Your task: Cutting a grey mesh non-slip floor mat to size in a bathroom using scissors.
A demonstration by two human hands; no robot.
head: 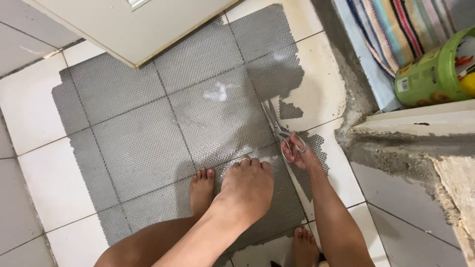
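Here the fingers of the right hand (299,154) are closed through the handles of the scissors (278,129), whose blades lie at the edge of the grey mat (148,133). The left hand (247,188) presses flat, fingers open, on this mat. The mat lies on the white tiled floor (29,109), near a green tin (435,69).

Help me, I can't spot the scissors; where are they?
In the head view, right of centre: the scissors are in the right hand, blades along the grey mat's right edge, beside the left hand.
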